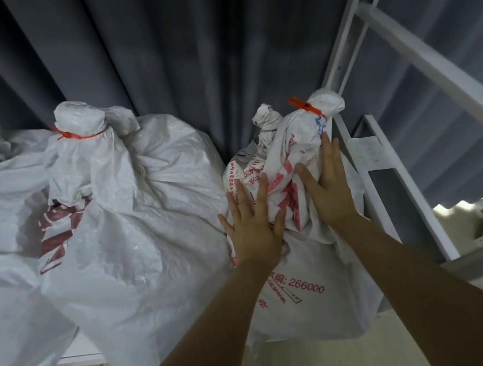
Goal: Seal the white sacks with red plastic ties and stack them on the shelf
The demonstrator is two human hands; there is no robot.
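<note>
The sack (302, 270) under my palms is sealed: a red tie (305, 106) cinches its twisted neck, which points up and away from me. It sits at the right end of the shelf (375, 159), its side close against the white upright post. So I judge that I am in the stacking step, pressing this sack back into its place rather than tying it.

My left hand (253, 227) lies flat on the crumpled front of the sack, fingers (261, 194) straight and spread apart, gripping nothing. My right hand (328, 189) lies flat on the slope below the neck, fingers straight and close together, their tips short of the tie. Neither hand is curled round the cloth; both only press.

The next move, as I see it, calls for a firm, even push so the sack settles upright and does not slump forward off the edge, since its lower front seems to bulge past the shelf lip. Then I can let go and turn to another sack.

Just beside it on the left stands a big sack (135, 227), touching mine or nearly so, its neck closed with its own tie (74, 134). Behind both hangs a grey curtain (186, 52).
</note>
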